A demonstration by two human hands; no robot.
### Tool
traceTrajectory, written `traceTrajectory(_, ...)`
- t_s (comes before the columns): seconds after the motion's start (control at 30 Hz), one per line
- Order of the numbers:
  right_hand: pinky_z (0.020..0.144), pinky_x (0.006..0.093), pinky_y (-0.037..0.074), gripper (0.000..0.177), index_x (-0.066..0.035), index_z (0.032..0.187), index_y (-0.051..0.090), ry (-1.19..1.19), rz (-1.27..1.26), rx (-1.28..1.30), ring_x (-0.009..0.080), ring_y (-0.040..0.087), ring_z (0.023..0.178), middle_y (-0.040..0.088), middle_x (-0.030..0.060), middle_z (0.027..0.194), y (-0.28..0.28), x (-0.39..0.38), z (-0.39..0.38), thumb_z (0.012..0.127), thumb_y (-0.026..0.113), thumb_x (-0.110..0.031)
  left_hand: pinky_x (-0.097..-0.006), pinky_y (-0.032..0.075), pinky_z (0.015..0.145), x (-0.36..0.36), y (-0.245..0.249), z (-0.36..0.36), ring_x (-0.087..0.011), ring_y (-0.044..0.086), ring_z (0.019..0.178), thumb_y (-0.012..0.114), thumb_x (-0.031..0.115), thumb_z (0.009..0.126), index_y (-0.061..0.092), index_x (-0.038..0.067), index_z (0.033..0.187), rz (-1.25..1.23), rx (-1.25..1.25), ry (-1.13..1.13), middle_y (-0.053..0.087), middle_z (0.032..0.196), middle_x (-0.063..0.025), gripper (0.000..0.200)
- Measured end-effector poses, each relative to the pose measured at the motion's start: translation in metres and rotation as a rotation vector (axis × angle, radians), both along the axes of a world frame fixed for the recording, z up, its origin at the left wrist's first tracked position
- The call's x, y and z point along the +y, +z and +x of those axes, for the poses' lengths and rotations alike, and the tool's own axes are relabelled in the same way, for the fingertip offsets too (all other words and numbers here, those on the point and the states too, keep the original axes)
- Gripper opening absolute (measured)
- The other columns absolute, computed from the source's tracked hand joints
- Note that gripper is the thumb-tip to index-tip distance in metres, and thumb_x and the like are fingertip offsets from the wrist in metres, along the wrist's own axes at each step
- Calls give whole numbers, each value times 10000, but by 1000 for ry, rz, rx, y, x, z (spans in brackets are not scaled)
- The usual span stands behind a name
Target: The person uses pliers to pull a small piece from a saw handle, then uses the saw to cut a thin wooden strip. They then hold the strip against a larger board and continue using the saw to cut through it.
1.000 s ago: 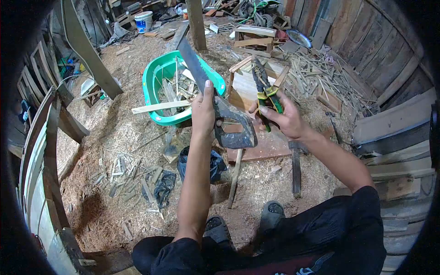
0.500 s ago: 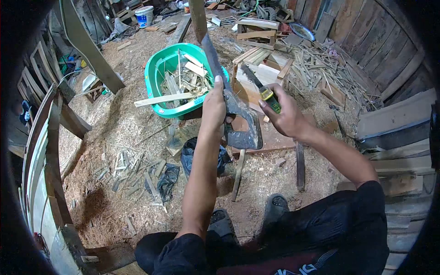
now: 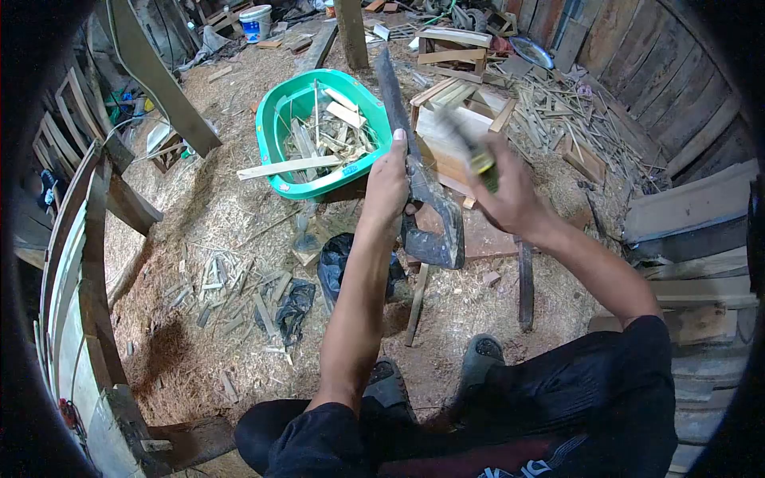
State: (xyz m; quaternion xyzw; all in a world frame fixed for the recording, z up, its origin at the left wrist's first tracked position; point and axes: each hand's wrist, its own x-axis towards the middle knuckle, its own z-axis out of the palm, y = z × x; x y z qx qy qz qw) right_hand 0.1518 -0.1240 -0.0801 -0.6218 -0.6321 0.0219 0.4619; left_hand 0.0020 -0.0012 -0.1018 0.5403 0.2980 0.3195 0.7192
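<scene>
My left hand (image 3: 386,190) is closed around the middle of a long dark piece with a loop-shaped grip end (image 3: 434,248), its thumb laid along the upper side. The narrow end points up and away from me. In my right hand (image 3: 516,197) is a brush with a green and yellow handle (image 3: 483,164). Its dark head is smeared by motion, just right of the long piece and apart from it in this view. Beyond my hands stands a light wooden box-like frame (image 3: 446,131).
A green tub (image 3: 275,182) of wood scraps stands ahead on the left, a strip of wood across its rim. Black plastic bags (image 3: 296,311) lie on the shavings-covered floor. Wood offcuts (image 3: 550,119) pile up at right. Curved boards (image 3: 92,319) stand at left.
The long dark piece and my left hand have shifted slightly right, the piece now more upright. My right hand has moved a little right, with the brush blurred by motion.
</scene>
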Motion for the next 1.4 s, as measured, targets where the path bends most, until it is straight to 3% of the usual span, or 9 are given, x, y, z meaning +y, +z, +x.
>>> traceTrajectory(0.23, 788, 415, 490, 328, -7, 1157, 486, -58, -1, 155, 313, 647, 926, 603, 213, 984, 1, -3, 0, 852, 604, -33, -235, 301, 351, -4, -1, 5, -78, 414, 411, 399, 553, 1021, 576, 88, 799, -1, 3, 65, 480, 575, 25, 545)
traceTrajectory(0.37, 752, 386, 489, 316, -4, 1170, 480, 144, -22, -308, 285, 648, 881, 607, 188, 953, -6, 0, 11, 880, 601, -41, -233, 307, 351, -4, -1, 11, -75, 428, 425, 404, 574, 1011, 576, 90, 799, -10, -22, 64, 478, 578, 28, 556)
traceTrajectory(0.53, 703, 373, 464, 250, -44, 1096, 491, -26, 21, 122, 222, 586, 772, 549, 115, 844, 2, -2, 7, 893, 631, -86, -241, 318, 363, -1, -8, 9, -80, 444, 441, 407, 552, 1021, 600, 78, 799, 57, 16, 62, 501, 609, 20, 558)
traceTrajectory(0.63, 643, 334, 417, 165, -61, 1057, 470, 186, 132, -377, 140, 504, 709, 485, 39, 792, -7, 8, 12, 958, 575, -140, -246, 313, 358, 0, -15, 15, -78, 439, 430, 415, 547, 1021, 605, 84, 804, 150, -50, 70, 510, 600, 18, 546)
traceTrajectory(0.77, 718, 459, 481, 291, -12, 1128, 485, -28, -61, 139, 374, 605, 797, 584, 200, 913, -4, -2, 10, 870, 595, -92, -254, 356, 419, 1, -17, 15, -80, 471, 486, 433, 554, 1014, 617, 76, 824, 65, -30, 90, 534, 630, 11, 546)
traceTrajectory(0.9, 714, 416, 477, 271, -30, 1136, 470, 168, 46, -467, 270, 610, 810, 570, 163, 889, -12, 8, 25, 901, 581, -107, -248, 349, 426, -5, -4, 5, -80, 463, 486, 429, 547, 1018, 624, 73, 826, 33, -6, -25, 526, 625, 13, 547)
traceTrajectory(1.07, 804, 462, 486, 363, -18, 1166, 483, -43, 20, 106, 383, 617, 951, 581, 216, 988, -14, 1, 16, 830, 612, -64, -239, 381, 549, -4, -14, 12, -67, 461, 588, 419, 527, 1031, 636, 56, 839, 96, 37, 22, 543, 664, 20, 554)
traceTrajectory(1.17, 801, 441, 488, 367, -16, 1169, 474, 159, -19, -159, 357, 625, 938, 577, 212, 972, -17, 0, 23, 830, 611, -55, -280, 409, 630, -10, -6, 15, -102, 513, 681, 427, 578, 1007, 637, 52, 863, 124, -70, 15, 552, 717, 3, 585)
traceTrajectory(1.4, 749, 382, 487, 290, -31, 1102, 515, 61, 50, 60, 281, 614, 842, 567, 161, 903, -15, -3, 11, 832, 620, -40, -235, 314, 409, -7, -7, 6, -65, 451, 479, 411, 579, 1011, 596, 83, 769, 43, 13, 7, 515, 616, 27, 582)
